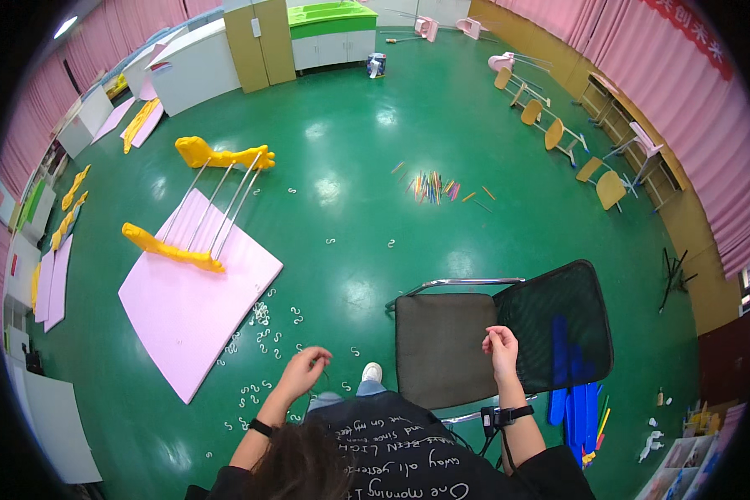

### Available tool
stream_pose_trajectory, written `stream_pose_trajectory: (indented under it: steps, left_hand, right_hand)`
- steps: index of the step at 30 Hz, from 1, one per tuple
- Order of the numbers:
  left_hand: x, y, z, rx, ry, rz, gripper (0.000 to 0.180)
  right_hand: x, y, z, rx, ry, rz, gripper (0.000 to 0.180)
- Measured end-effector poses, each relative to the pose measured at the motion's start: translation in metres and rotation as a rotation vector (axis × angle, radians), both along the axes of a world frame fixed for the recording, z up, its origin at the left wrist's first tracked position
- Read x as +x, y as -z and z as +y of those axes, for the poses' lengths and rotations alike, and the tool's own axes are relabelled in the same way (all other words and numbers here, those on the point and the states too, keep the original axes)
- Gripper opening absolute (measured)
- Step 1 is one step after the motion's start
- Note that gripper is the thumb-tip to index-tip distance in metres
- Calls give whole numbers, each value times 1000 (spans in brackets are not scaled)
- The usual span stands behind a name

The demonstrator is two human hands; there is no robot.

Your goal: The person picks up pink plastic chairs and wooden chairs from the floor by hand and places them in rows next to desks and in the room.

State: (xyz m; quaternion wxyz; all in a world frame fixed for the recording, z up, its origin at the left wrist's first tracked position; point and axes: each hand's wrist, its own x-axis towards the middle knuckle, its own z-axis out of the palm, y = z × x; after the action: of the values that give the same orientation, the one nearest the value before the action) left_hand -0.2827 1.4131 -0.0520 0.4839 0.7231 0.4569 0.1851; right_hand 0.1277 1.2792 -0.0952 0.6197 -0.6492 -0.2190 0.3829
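Observation:
My left hand (307, 368) hangs with curled fingers over the floor, beside several white S-shaped hooks (277, 338) scattered there. A faint thin line shows just under its fingertips; whether the hand holds it is unclear. My right hand (502, 350) is raised above a chair, fingers pinched together, and anything between them is too small to make out. Below it are the chair's dark grey seat (442, 346) and black mesh backrest (562, 325). Left of my left hand lies a pink board (217, 300), with a rack of metal rods and yellow end pieces (175, 250) on and beyond it.
Thin coloured sticks (432, 188) lie in a loose pile farther ahead. Blue strips (577, 417) rest behind the chair at right. Wooden chairs (610, 190) line the right wall. White cabinets (333, 48) with a green top stand at the back. More pink boards (54, 279) lie far left.

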Motion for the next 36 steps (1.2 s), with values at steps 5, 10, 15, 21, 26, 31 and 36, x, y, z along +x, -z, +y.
stream_pose_trajectory:
  steps: [5,10,15,21,26,31,36]
  left_hand:
    - [39,0,85,-56,-17,-71,14]
    - [69,17,165,-123,93,-29,13]
    - [104,32,269,-186,131,-117,13]
    - [139,40,407,-204,117,-178,13]
    - [129,73,531,-234,23,-224,13]
    - [142,71,641,-280,-234,-355,12]
    - [190,73,735,-294,-342,-447,12]
  right_hand:
    - [13,-20,56,19,25,-11,8]
    - [46,0,84,-17,114,-37,8]
    - [85,-10,151,-49,282,-105,8]
    - [121,14,256,-101,399,-109,9]
    - [142,13,368,-87,361,-121,9]
    - [167,-17,476,-43,352,-203,9]
    - [220,-39,579,26,427,-237,9]
